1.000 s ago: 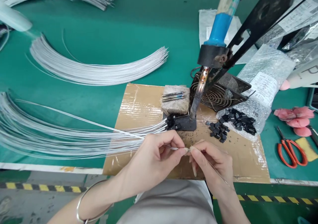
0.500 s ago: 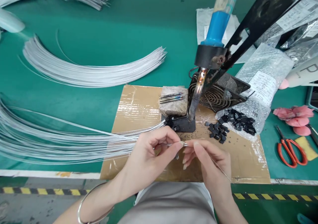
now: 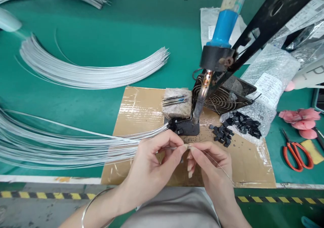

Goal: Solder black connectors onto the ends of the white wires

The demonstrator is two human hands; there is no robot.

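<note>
My left hand (image 3: 158,162) pinches a thin grey cable (image 3: 170,148) near its end, thumb against forefinger. Its fingertips meet those of my right hand (image 3: 211,164), which is also closed in a pinch at the cable's tip. A fine bare wire (image 3: 219,165) runs through the right hand and sticks out toward its wrist; what exactly lies between the fingertips is too small to make out. Beside the left hand lies a bundle of cables (image 3: 63,142), several ending in black connectors (image 3: 174,124). Above the hands, a blue-collared soldering iron (image 3: 222,29) sits clamped in a stand, tip down.
A cardboard sheet (image 3: 136,110) covers the green bench. On it are a sponge block (image 3: 174,111) with metal tips, a small fan (image 3: 217,96) and loose black housings (image 3: 222,135). Red-handled scissors (image 3: 295,155) lie right; another cable bundle (image 3: 91,74) lies behind.
My right hand has shifted slightly left, its fingertips now closing up against those of my left hand. The fine wire has moved with it. The view has shifted slightly.
</note>
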